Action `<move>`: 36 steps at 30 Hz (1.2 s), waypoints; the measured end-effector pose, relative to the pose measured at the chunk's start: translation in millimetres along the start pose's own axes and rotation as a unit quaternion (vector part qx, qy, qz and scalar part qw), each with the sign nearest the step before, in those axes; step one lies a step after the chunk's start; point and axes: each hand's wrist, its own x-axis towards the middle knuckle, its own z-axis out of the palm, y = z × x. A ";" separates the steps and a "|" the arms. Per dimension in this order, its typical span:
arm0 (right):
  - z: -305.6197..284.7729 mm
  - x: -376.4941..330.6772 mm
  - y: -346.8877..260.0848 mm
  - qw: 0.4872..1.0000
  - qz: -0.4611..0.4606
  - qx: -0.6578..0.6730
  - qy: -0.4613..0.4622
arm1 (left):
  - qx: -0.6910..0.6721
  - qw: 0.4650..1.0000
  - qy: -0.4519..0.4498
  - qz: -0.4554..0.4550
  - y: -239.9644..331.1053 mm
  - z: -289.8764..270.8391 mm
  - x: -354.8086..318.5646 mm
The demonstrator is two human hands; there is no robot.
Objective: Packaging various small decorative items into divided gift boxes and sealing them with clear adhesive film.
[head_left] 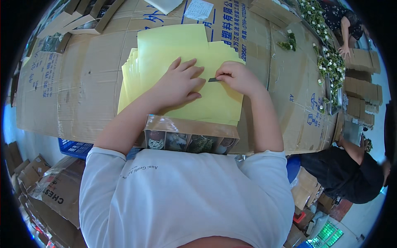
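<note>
A stack of yellow paper sheets (171, 45) lies on the cardboard-covered table in front of me, its left edges fanned out. My left hand (178, 82) rests on the top sheet with its fingers spread. Just right of it, my right hand (235, 76) pinches a thin dark strip that looks like a knife blade (212, 79). The strip lies low over the paper, pointing toward my left fingertips. Between the stack and my body stands a cardboard box (192, 124) with clear windows, showing round and greenish items in separate compartments.
Cardboard (91, 82) covers the table. Open boxes (89, 22) stand at the far left, and a written note (198, 9) lies at the far edge. On the right are small potted plants (333, 68) in a tray and a loose green sprig (288, 42). Two other people work at the right.
</note>
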 end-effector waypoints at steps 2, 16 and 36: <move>-0.8 2.3 -5.9 0.999 0.000 0.004 -0.037 | -0.007 1.000 -0.003 -0.004 1.8 -0.5 2.5; -1.0 -1.7 -5.9 0.994 0.026 0.093 -0.045 | 0.033 0.993 0.067 0.090 1.9 15.6 1.0; 5.8 -21.1 -85.6 0.938 0.008 0.334 0.089 | -0.554 0.831 -0.017 -0.046 13.6 -76.1 -35.9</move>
